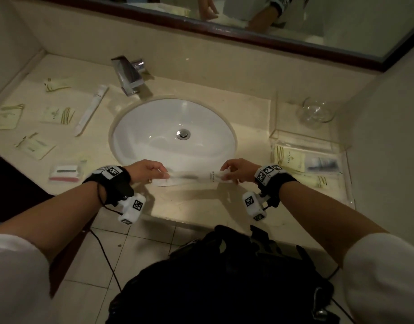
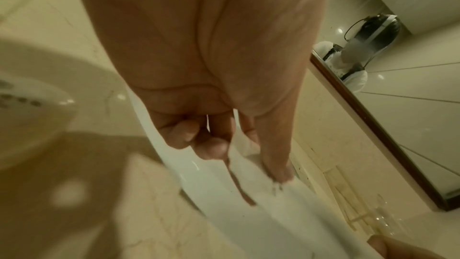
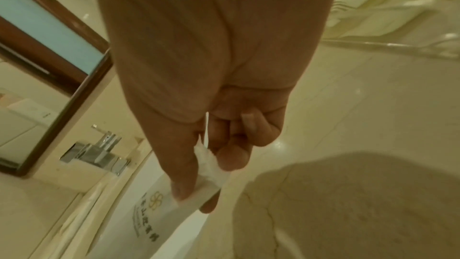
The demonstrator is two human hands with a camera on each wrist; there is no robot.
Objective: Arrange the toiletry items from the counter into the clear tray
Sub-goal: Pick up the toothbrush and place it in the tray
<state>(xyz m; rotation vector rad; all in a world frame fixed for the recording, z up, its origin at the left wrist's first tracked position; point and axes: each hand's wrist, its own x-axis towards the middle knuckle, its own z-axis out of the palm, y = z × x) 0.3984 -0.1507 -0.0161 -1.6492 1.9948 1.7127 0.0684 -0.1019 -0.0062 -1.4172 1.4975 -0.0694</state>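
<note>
Head view: the left hand [image 1: 147,170] and the right hand [image 1: 238,170] hold one long white sachet [image 1: 196,177] between them, level above the front rim of the sink [image 1: 173,134], at 6 o'clock of the basin. Each grip is narrow: thumb and fingertips pinch a crimped end of the sachet, as both wrist views confirm. The sachet is a thin, flat, translucent sleeve with a dark slender item inside and a printed emblem near the right end; judged from this, it is light, limp across its length and slightly slick, so it is best taken at the end seals or supported at both ends to stop sagging. The clear tray [image 1: 346,174] lies on the desk [image 1: 201,206] at 3 o'clock of the sink; it is rigid, transparent plastic with low walls and already holds flat cream packets. A glass bowl [image 1: 317,111] sits at 2 o'clock. At 9 to 10 o'clock lie a second long sachet [image 1: 91,111], several flat cream packets [image 1: 58,114], and a small pink-edged pack [image 1: 65,172]. The chrome faucet [image 1: 128,74] stands at 11 o'clock.
</note>
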